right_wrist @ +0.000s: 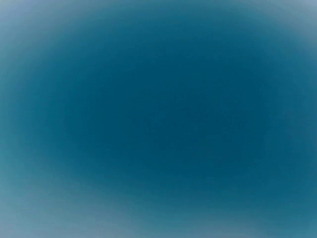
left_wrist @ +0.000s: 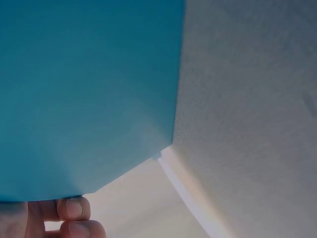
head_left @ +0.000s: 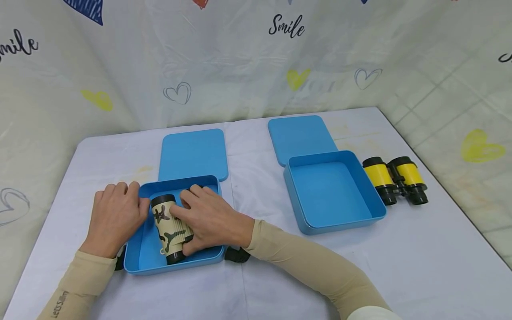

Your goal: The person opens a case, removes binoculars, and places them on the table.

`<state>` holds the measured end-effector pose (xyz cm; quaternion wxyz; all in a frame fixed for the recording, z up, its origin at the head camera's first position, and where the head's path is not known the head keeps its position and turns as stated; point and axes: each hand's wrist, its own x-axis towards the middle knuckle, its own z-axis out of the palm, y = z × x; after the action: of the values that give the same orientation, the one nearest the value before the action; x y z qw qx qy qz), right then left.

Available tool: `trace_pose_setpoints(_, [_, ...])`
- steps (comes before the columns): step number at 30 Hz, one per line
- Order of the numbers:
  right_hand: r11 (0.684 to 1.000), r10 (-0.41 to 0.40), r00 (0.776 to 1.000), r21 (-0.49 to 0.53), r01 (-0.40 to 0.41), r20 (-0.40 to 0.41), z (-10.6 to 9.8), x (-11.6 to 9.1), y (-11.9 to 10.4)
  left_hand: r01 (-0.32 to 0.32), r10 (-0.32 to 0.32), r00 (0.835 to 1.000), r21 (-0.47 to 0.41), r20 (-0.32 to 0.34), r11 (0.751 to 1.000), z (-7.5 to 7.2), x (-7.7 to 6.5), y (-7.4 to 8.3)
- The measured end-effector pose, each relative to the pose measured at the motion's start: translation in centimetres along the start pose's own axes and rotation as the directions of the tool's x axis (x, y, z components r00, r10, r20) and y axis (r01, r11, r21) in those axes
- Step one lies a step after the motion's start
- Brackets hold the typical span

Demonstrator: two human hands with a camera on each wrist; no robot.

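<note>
In the head view, a pair of camouflage binoculars lies tilted inside the left blue box. My right hand grips it from the right side and hides one of its barrels. At the box's left rim my left hand holds the edge with curled fingers. The left wrist view has those fingers against the blue box wall. Only a blurred blue surface fills the right wrist view.
Another blue box stands open at the right, with yellow and black binoculars beside it. Two flat blue lids, a left lid and a right lid, lie behind the boxes on the white table.
</note>
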<state>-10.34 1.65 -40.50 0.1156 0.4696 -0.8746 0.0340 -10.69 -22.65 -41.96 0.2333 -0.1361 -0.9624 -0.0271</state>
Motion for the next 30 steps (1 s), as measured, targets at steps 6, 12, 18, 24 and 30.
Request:
trace_pose_setpoints(6, [1.000,0.003,1.000,0.000,-0.003,-0.021,-0.2,0.0,0.0,-0.001,0.001,1.000,0.002,0.007,1.000,0.0,0.0,0.0])
trace_pose_setpoints(12, [1.000,0.006,0.999,0.018,-0.005,-0.044,-0.7,0.0,0.0,0.008,-0.008,0.999,0.007,0.039,1.000,-0.1,0.0,0.0])
trace_pose_setpoints(18, [0.999,0.015,0.999,0.030,-0.014,-0.038,-1.4,0.0,0.0,0.000,-0.001,0.999,0.015,0.038,1.000,-0.2,-0.1,0.0])
trace_pose_setpoints(24, [0.999,0.024,0.999,0.038,-0.022,-0.048,-1.9,-0.2,0.0,-0.004,0.004,1.000,0.013,0.024,1.000,-0.2,-0.2,0.0])
trace_pose_setpoints(30, [0.998,0.036,0.997,0.043,-0.034,-0.061,-2.3,-0.3,0.1,-0.005,0.005,1.000,0.006,0.022,1.000,-0.2,-0.1,0.0])
